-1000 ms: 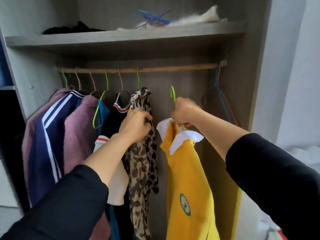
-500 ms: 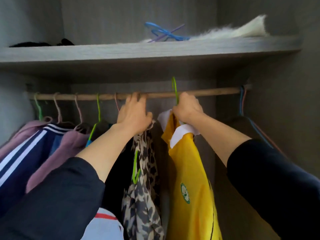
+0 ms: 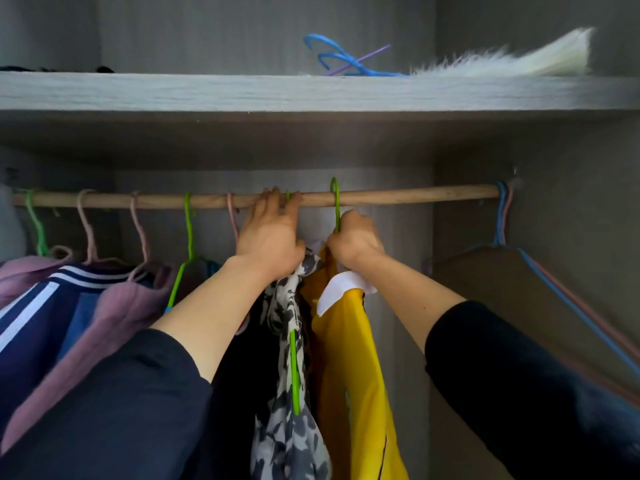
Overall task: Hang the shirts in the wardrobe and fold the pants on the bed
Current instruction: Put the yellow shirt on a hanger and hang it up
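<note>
Inside the wardrobe (image 3: pixel 571 202), under the shelf (image 3: pixel 207 93), we reach both hands up to the wooden rail (image 3: pixel 415 195). Our right hand (image 3: pixel 353 241) curls tight round the neck of a green hanger (image 3: pixel 335 216), just below the rail near its middle. The hook crosses the front of the rail and its curve stands above it, though we cannot tell whether it bears on the wood. From that hanger the yellow shirt (image 3: pixel 346 358) with its white collar (image 3: pixel 341 289) hangs straight down beneath our wrist.

Our left hand (image 3: pixel 272 237), just to the left, has its fingers stretched and close together, the tips laid on the rail about a second green hook (image 3: pixel 287 195). Below its heel hangs a black-and-white print garment (image 3: pixel 291 445), touching the yellow shirt.

Toward the rail's left end hang purple tops (image 3: pixel 117 306) and a navy jacket (image 3: pixel 52 341) with white stripes, on pink and green hangers. At the rail's right end two bare hangers (image 3: pixel 502 216), blue and pink, hang side by side.

On the shelf lie blue hangers (image 3: pixel 343 62) near the middle, a white furry piece (image 3: pixel 502 62) toward the right end and something dark (image 3: pixel 20 68) at the left end.
</note>
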Available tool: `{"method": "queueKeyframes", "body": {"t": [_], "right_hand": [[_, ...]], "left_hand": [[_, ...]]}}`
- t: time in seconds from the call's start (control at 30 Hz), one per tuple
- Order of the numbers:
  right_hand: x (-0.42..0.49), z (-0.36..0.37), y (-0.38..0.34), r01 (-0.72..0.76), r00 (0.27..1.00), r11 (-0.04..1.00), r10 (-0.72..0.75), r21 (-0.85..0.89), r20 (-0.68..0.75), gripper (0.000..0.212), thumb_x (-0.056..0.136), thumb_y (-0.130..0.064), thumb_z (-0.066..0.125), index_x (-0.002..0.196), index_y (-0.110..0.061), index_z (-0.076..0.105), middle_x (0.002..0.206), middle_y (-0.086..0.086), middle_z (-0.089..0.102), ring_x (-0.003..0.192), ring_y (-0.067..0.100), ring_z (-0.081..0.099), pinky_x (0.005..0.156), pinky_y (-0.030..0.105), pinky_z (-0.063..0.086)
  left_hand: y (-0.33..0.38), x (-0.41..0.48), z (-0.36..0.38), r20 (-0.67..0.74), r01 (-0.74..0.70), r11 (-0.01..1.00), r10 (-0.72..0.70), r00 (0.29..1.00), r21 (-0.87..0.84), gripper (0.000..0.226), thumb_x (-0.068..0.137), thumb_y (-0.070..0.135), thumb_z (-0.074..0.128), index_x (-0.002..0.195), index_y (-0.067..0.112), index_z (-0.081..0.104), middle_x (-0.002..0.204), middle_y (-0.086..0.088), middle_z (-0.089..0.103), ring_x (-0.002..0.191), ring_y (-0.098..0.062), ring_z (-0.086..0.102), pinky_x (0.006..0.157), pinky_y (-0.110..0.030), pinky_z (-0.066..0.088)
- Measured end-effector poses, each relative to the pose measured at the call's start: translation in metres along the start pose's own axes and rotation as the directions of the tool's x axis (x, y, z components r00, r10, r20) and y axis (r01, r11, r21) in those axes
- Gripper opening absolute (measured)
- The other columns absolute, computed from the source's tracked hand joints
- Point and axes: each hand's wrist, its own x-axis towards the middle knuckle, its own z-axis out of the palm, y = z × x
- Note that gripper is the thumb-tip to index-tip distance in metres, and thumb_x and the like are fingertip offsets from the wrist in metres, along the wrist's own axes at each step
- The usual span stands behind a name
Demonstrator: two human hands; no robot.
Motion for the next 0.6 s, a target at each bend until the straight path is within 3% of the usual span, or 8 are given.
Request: {"method": "queueKeyframes", "body": {"t": [0.17,0.3,0.43,0.53,0.6], "right_hand": [[-0.010,0.012,0.004,0.042,0.999,0.999,-0.042,0.003,0.022,0.013,0.088,-0.018,0.057,0.087,-0.013,0.045,0.079,0.002,0.046,0.074,0.024,0.050,0.057,0.029,0.039],[-0.012,0.009,0.008,0.096,0.994,0.995,-0.095,-0.012,0.053,0.015,0.091,-0.024,0.055,0.087,-0.012,0.047,0.084,0.006,0.052,0.076,0.025,0.054,0.060,0.031,0.042],[-0.017,-0.006,0.015,0.134,0.989,0.991,-0.132,-0.025,0.061,0.031,0.095,-0.037,0.045,0.078,-0.012,0.056,0.079,0.008,0.060,0.072,0.027,0.058,0.058,0.030,0.042],[-0.026,-0.028,0.027,0.143,0.989,0.984,-0.140,-0.105,0.039,0.030,0.094,-0.037,0.046,0.084,-0.013,0.060,0.088,0.012,0.064,0.077,0.030,0.059,0.062,0.033,0.044],[-0.032,-0.047,0.038,0.151,0.988,0.960,-0.153,-0.236,0.010,0.027,0.091,-0.035,0.049,0.095,-0.012,0.063,0.101,0.015,0.065,0.090,0.036,0.060,0.070,0.034,0.045]], "left_hand": [[-0.001,-0.002,0.002,0.004,-0.012,1.000,0.012,1.000,0.003,0.081,0.086,0.025,0.059,0.152,0.018,0.011,0.157,-0.016,0.009,0.145,-0.032,0.006,0.117,-0.041,0.008],[-0.004,-0.001,0.001,0.032,-0.025,0.999,0.024,0.999,0.039,0.084,0.085,0.026,0.060,0.152,0.019,0.008,0.158,-0.016,0.008,0.146,-0.031,0.004,0.117,-0.042,0.005],[0.002,0.001,-0.008,0.047,0.035,0.999,-0.034,0.998,-0.014,0.079,0.084,0.024,0.059,0.150,0.021,0.016,0.157,-0.015,0.011,0.145,-0.031,0.008,0.117,-0.043,0.002],[0.019,0.001,-0.011,-0.014,0.026,0.998,-0.027,1.000,-0.049,0.072,0.085,0.022,0.057,0.149,0.016,0.023,0.155,-0.016,0.017,0.143,-0.033,0.015,0.116,-0.041,0.011],[0.036,0.003,-0.010,-0.073,-0.006,0.997,0.001,0.997,-0.077,0.067,0.086,0.020,0.055,0.147,0.013,0.027,0.153,-0.017,0.021,0.141,-0.033,0.019,0.114,-0.040,0.015]]}}
